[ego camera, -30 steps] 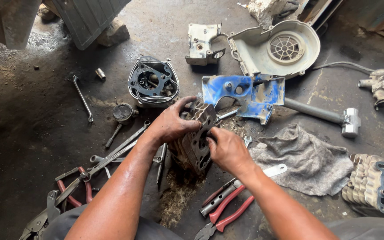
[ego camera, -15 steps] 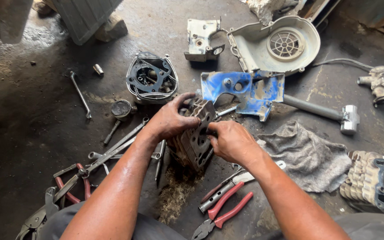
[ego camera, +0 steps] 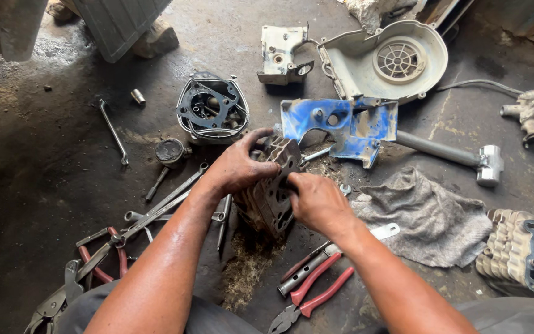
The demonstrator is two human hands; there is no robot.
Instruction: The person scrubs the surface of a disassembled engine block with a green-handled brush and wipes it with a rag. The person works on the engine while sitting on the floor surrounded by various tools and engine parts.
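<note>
This is a repair workshop, a rough one, with work done right on a dark, oil-stained concrete floor (ego camera: 38,185). Spanners (ego camera: 156,213) and locking pliers (ego camera: 63,291) lie scattered at lower left, red-handled pliers (ego camera: 310,297) at bottom centre. Engine parts are spread all over: a white fan cover (ego camera: 397,62) at the top, a chipped blue metal plate (ego camera: 341,127) in the middle, a piston (ego camera: 169,151) left of centre, a hammer (ego camera: 458,158) at right, a grimy grey rag (ego camera: 428,216) beside it.
</note>
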